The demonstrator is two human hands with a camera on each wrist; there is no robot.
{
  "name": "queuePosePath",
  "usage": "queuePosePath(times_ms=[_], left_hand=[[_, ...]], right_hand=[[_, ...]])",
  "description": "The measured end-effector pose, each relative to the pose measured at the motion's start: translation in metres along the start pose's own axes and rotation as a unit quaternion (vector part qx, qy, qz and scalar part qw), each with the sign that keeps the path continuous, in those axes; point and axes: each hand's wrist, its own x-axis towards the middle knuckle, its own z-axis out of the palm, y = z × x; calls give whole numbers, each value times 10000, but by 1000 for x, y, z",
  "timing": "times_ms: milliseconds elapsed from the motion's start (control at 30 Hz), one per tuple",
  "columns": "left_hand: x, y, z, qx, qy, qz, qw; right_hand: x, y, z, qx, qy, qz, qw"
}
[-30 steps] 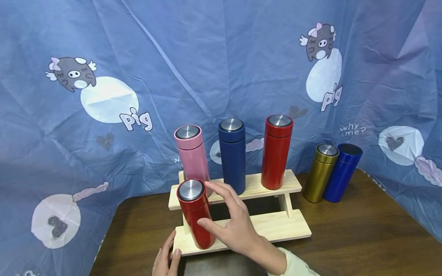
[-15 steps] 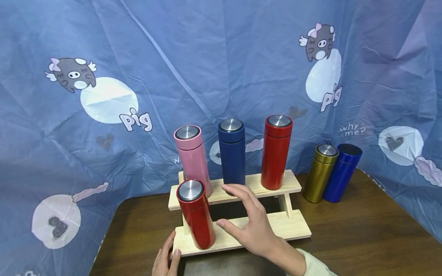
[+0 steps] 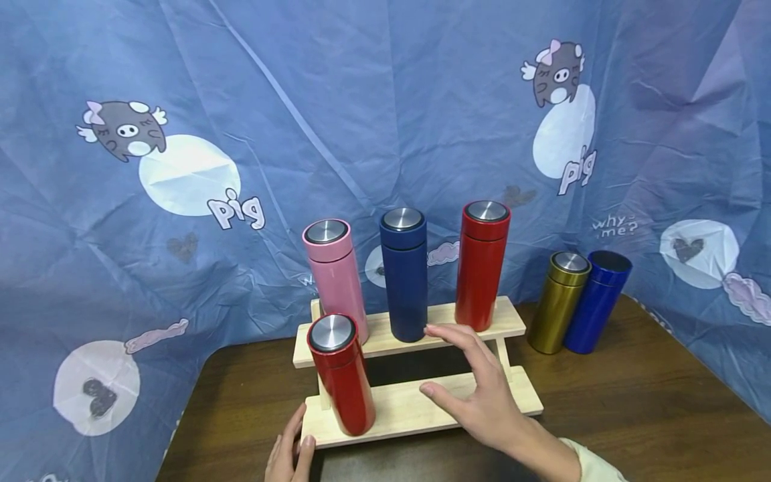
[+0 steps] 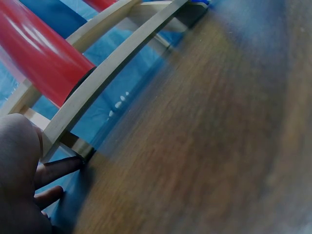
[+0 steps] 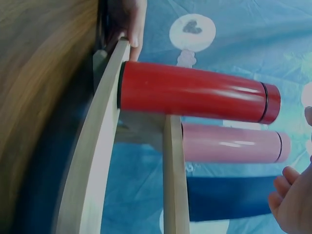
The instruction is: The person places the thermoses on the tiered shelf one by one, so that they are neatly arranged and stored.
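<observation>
My left hand (image 3: 290,447) holds the left end of the lower step of a two-step wooden display stand (image 3: 415,410), thumb at the front corner. In the left wrist view its fingers reach under the board. A red thermos bottle (image 3: 345,381) stands upright on the lower step near that end. My right hand (image 3: 482,395) hovers before the stand with fingers spread and nothing in them, to the right of that bottle. On the upper step stand a pink thermos (image 3: 337,281), a dark blue thermos (image 3: 405,281) and a second red thermos (image 3: 482,274).
A gold thermos (image 3: 557,308) and a bright blue thermos (image 3: 596,304) stand close together on the brown wooden table (image 3: 644,395), right of the stand. Behind everything hangs a blue cloth (image 3: 337,100) printed with pigs and hearts.
My right hand has drawn away from the lower red thermos, moving right along the stand. The bottle stays in place, and my left hand has not moved.
</observation>
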Motion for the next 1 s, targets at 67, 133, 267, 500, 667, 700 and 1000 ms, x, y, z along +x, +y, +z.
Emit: queuePosePath(times_ms=[67,133,267,500,667,700,1000], left_hand=[[0,1,-1,-10,-28,2,10000],[0,0,-1,-7,-25,16,10000],[-1,-4,1,30,90,55,9999],[-1,-7,3,82,71,-163,9998],[-1,-3,2,36,26,-140,9999],[-1,-2,2,31,27,-108,9999],[-1,0,1,74,150,36,9999]], right_hand=[[-3,1,-7,-46,53,139,9999],[-5,3,-14,-93,136,194,9997],[-6,8,-27,-155,311,107,9993],[-10,20,-46,-217,567,-19,9982],[-16,30,-63,-407,703,110,9966],[-17,31,-68,-506,721,176,9960],[-19,50,-110,-910,1359,396,9857]])
